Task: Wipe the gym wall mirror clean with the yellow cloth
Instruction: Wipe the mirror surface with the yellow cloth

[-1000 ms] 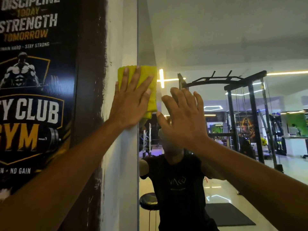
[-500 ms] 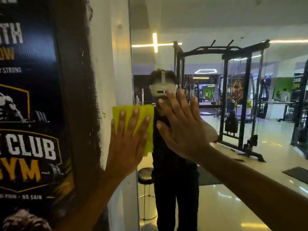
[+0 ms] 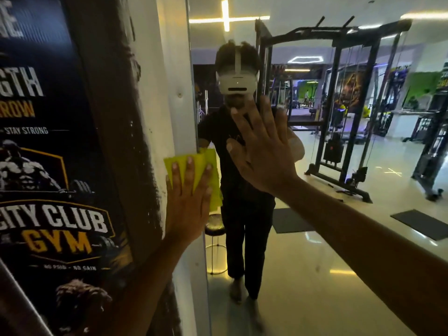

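Matt yellow cloth (image 3: 194,163) w/ soft nap on glossy glass mirror (image 3: 315,275); glossy printed poster (image 3: 48,166).

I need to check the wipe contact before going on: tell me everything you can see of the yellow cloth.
The yellow cloth is a bright yellow-green, soft-looking fabric, apparently folded, with a crease near its top right. It lies flat and upright at the mirror's left edge, overlapping the white wall strip. The left hand presses it with straight, spread fingers, covering its lower left part. Its reflection adjoins it on the right.
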The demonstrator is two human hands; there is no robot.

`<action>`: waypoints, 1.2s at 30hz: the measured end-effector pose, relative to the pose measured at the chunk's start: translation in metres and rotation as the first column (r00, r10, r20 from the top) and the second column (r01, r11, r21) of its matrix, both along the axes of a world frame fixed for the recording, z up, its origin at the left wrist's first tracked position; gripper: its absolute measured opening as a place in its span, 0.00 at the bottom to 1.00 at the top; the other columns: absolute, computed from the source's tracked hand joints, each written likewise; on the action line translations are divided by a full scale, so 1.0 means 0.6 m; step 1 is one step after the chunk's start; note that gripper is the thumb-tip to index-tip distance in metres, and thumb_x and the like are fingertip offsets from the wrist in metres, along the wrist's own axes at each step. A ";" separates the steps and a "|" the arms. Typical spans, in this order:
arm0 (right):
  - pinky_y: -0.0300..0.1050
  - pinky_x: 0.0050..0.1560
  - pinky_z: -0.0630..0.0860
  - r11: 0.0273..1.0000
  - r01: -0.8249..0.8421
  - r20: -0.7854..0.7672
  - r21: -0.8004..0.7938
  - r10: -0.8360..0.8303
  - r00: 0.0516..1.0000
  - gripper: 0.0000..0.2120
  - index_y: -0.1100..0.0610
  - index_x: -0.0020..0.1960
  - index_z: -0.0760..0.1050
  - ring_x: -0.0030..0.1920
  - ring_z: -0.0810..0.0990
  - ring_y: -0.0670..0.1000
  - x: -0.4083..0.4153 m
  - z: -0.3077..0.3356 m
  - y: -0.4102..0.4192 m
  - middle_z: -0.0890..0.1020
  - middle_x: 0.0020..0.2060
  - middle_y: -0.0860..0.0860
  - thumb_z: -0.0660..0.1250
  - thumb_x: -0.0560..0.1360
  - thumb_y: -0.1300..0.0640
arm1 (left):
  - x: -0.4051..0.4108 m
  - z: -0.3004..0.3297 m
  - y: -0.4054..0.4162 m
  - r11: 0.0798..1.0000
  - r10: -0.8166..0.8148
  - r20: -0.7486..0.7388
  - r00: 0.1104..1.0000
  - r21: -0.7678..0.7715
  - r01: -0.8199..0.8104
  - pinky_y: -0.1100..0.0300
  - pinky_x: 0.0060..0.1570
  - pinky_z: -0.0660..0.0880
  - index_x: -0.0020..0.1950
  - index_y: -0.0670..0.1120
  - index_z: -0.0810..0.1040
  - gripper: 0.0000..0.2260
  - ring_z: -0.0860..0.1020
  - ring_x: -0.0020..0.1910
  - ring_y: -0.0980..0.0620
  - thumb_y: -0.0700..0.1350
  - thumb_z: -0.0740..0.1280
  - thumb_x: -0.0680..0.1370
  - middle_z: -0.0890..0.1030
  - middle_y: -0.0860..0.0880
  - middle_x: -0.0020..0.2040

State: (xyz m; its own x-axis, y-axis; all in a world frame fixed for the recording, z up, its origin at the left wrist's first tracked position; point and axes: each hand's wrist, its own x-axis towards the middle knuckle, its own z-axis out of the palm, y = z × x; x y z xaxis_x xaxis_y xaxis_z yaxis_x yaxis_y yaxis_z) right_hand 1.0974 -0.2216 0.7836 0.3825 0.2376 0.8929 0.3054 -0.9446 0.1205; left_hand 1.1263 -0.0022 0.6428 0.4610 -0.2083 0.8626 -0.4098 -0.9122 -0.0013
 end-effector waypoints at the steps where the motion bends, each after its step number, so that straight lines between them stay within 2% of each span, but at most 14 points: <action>1: 0.73 0.86 0.47 1.000 0.009 0.005 -0.011 -0.009 1.000 0.32 0.51 0.89 0.59 0.90 0.46 0.64 0.004 0.004 0.000 0.52 0.90 0.57 0.58 0.89 0.40 | -0.005 -0.029 0.005 1.000 -0.002 -0.029 1.000 0.008 0.002 0.26 0.81 0.52 0.88 0.47 0.58 0.29 0.44 0.87 0.30 0.51 0.61 0.89 0.50 0.39 0.89; 3: 0.73 0.86 0.47 0.999 0.007 0.021 -0.032 -0.006 1.000 0.32 0.50 0.89 0.59 0.89 0.47 0.65 0.011 0.002 -0.004 0.53 0.90 0.58 0.59 0.89 0.40 | -0.002 -0.020 0.016 0.998 -0.034 -0.017 0.999 0.051 0.035 0.24 0.80 0.54 0.88 0.48 0.60 0.28 0.44 0.87 0.31 0.52 0.60 0.89 0.51 0.40 0.89; 6: 0.72 0.87 0.46 0.998 0.004 0.050 -0.057 -0.001 0.999 0.32 0.51 0.89 0.60 0.89 0.48 0.65 0.017 -0.008 -0.013 0.54 0.90 0.58 0.60 0.89 0.40 | 0.019 0.109 0.020 0.995 -0.094 0.077 0.993 0.025 0.092 0.29 0.83 0.49 0.88 0.51 0.60 0.26 0.42 0.88 0.37 0.54 0.55 0.90 0.48 0.44 0.90; 8: 0.72 0.86 0.47 0.999 0.007 0.052 -0.054 -0.004 0.999 0.32 0.51 0.89 0.60 0.89 0.48 0.65 0.022 -0.011 -0.013 0.54 0.90 0.58 0.60 0.89 0.40 | 0.028 0.198 0.013 0.996 -0.089 0.129 0.988 -0.016 0.092 0.32 0.85 0.46 0.89 0.53 0.59 0.26 0.42 0.88 0.38 0.53 0.56 0.90 0.48 0.45 0.90; 10: 0.73 0.86 0.48 0.999 0.006 0.048 -0.042 -0.004 0.999 0.32 0.51 0.89 0.60 0.89 0.47 0.65 0.024 -0.010 -0.012 0.54 0.90 0.58 0.60 0.89 0.40 | 0.032 0.232 0.012 0.997 -0.072 0.154 0.985 -0.029 0.078 0.33 0.85 0.46 0.89 0.53 0.58 0.26 0.42 0.88 0.37 0.52 0.57 0.90 0.48 0.45 0.90; 13: 0.74 0.85 0.49 0.999 0.012 0.055 -0.048 -0.010 0.998 0.32 0.50 0.89 0.60 0.89 0.49 0.66 0.024 -0.011 -0.010 0.54 0.90 0.58 0.59 0.89 0.40 | 0.024 0.151 0.018 0.998 -0.066 0.115 0.991 0.000 0.066 0.29 0.84 0.50 0.89 0.53 0.55 0.27 0.44 0.88 0.33 0.52 0.57 0.90 0.49 0.43 0.90; 15: 0.74 0.85 0.49 0.999 0.008 0.044 -0.047 -0.006 0.999 0.32 0.50 0.89 0.59 0.89 0.48 0.66 0.022 -0.008 -0.012 0.53 0.90 0.58 0.59 0.89 0.40 | 0.008 0.067 0.023 0.997 -0.025 0.022 0.999 0.070 0.023 0.26 0.81 0.55 0.90 0.55 0.50 0.29 0.45 0.87 0.31 0.54 0.56 0.90 0.49 0.41 0.89; 17: 0.73 0.86 0.47 0.999 0.007 0.035 -0.040 -0.005 0.999 0.32 0.49 0.90 0.58 0.89 0.48 0.65 0.020 -0.011 -0.012 0.53 0.90 0.57 0.57 0.89 0.39 | -0.004 0.036 0.027 0.994 -0.001 -0.019 1.000 0.106 0.003 0.25 0.79 0.57 0.90 0.56 0.48 0.29 0.45 0.87 0.31 0.55 0.54 0.90 0.47 0.42 0.90; 20: 0.72 0.86 0.47 0.999 0.003 0.046 -0.044 -0.001 0.999 0.32 0.49 0.90 0.58 0.89 0.48 0.64 0.025 -0.011 -0.013 0.53 0.90 0.57 0.56 0.89 0.37 | 0.015 0.136 0.020 0.989 -0.037 0.082 0.996 0.144 0.025 0.28 0.83 0.50 0.89 0.58 0.49 0.27 0.43 0.88 0.35 0.57 0.52 0.90 0.47 0.44 0.90; 24: 0.72 0.86 0.48 0.998 0.007 0.074 -0.054 -0.003 0.997 0.33 0.50 0.90 0.57 0.89 0.48 0.64 0.037 -0.019 -0.017 0.53 0.90 0.58 0.56 0.89 0.38 | 0.043 0.286 0.018 0.992 -0.004 0.198 0.980 0.123 -0.021 0.31 0.84 0.48 0.89 0.52 0.57 0.26 0.47 0.87 0.32 0.54 0.51 0.91 0.51 0.41 0.89; 26: 0.72 0.86 0.48 0.998 0.004 0.092 -0.061 0.002 0.996 0.33 0.50 0.90 0.58 0.89 0.48 0.64 0.043 -0.017 -0.020 0.53 0.90 0.58 0.57 0.89 0.38 | 0.042 0.282 0.016 0.994 0.006 0.202 0.979 0.109 -0.029 0.31 0.84 0.50 0.89 0.48 0.57 0.26 0.48 0.87 0.32 0.54 0.48 0.91 0.52 0.40 0.89; 31: 0.73 0.86 0.49 0.998 -0.005 0.114 -0.065 0.012 0.993 0.34 0.50 0.90 0.58 0.89 0.49 0.65 0.050 -0.019 -0.020 0.54 0.89 0.58 0.58 0.88 0.36 | 0.019 0.117 0.018 0.986 0.043 0.068 0.997 0.160 -0.054 0.26 0.81 0.55 0.89 0.50 0.53 0.26 0.49 0.87 0.31 0.55 0.47 0.92 0.53 0.38 0.89; 33: 0.73 0.86 0.50 0.998 -0.006 0.134 -0.066 0.015 0.991 0.34 0.50 0.89 0.59 0.89 0.51 0.64 0.052 -0.019 -0.022 0.55 0.89 0.58 0.59 0.88 0.36 | 0.019 0.125 0.013 0.991 0.028 0.087 0.996 0.126 -0.039 0.27 0.81 0.54 0.89 0.51 0.55 0.26 0.47 0.88 0.33 0.55 0.49 0.91 0.53 0.40 0.89; 36: 0.73 0.85 0.52 0.999 -0.020 0.161 -0.035 0.025 0.987 0.33 0.50 0.88 0.62 0.89 0.52 0.65 0.051 -0.020 -0.017 0.57 0.89 0.58 0.61 0.88 0.38 | 0.035 0.234 0.011 0.988 -0.032 0.184 0.982 0.155 0.004 0.29 0.83 0.48 0.89 0.53 0.58 0.26 0.44 0.88 0.36 0.56 0.52 0.91 0.52 0.43 0.89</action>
